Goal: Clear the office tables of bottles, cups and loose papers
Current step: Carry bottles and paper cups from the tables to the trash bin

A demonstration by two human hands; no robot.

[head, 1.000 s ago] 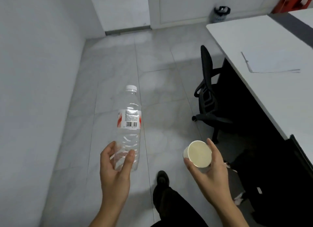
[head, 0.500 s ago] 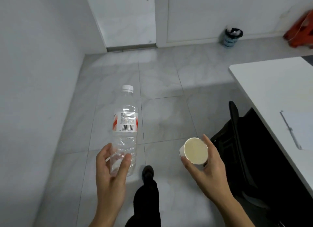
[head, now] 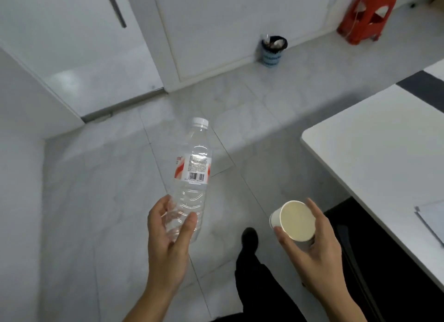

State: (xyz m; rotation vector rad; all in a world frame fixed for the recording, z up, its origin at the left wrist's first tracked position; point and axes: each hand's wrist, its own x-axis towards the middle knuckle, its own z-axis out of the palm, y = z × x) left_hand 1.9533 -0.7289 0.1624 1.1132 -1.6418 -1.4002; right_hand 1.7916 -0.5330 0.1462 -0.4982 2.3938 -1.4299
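My left hand (head: 168,240) grips the lower end of a clear plastic bottle (head: 192,175) with a white cap and a red and white label; the bottle points up and away from me. A white paper cup (head: 294,222) lies on its side in my right hand (head: 317,256), its mouth facing me, with fingers and thumb curled round it. Both are held in the air over the grey tiled floor. A loose sheet of paper (head: 432,222) lies at the right edge on the white table (head: 374,153).
A small blue waste bin (head: 272,50) with a black liner stands against the far wall. A red plastic stool (head: 367,14) is at the back right, a white door (head: 79,45) at the back left. My dark trouser leg and shoe (head: 249,237) are below.
The view has swung right and forward as I walk: the bin and stool have come nearer and lower in view. The black chair has left the view. Both hands keep their holds.
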